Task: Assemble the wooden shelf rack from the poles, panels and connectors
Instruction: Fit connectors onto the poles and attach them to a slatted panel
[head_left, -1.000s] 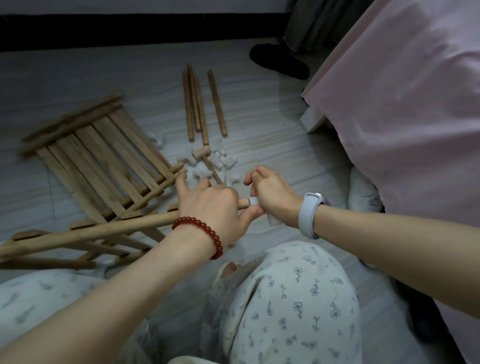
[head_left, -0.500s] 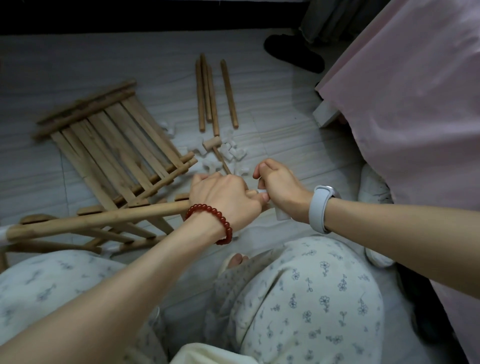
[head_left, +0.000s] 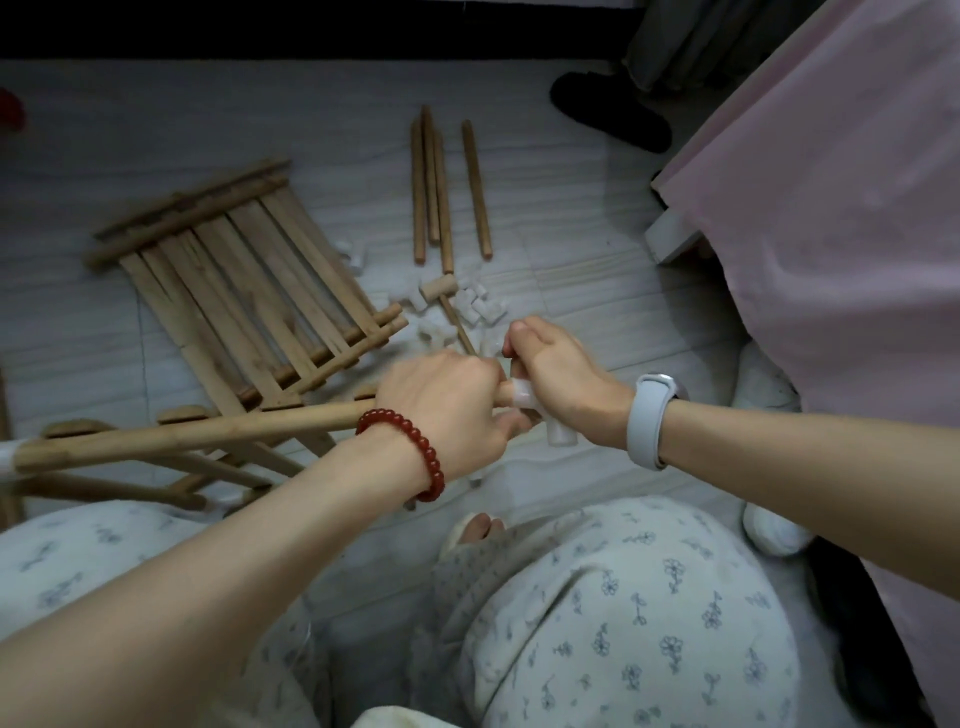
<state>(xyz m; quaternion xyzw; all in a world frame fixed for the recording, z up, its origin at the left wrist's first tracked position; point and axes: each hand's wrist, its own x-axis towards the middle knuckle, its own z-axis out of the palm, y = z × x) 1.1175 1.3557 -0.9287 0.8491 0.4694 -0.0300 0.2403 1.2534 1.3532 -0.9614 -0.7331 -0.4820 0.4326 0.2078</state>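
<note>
A pole is gripped by the left hand; a white connector on its end is gripped by the right hand. Farther off, a slatted panel, loose connectors and spare poles lie unassembled; assembly is judged barely begun.

pole end: the left hand is covering where the pole is meeting the white connector.
connector top: lying under the right hand.
mallet handle: its near end is disappearing behind both hands.
loose connectors: blurring together, too small to count.
lower frame: the left edge is cutting it off.
</note>
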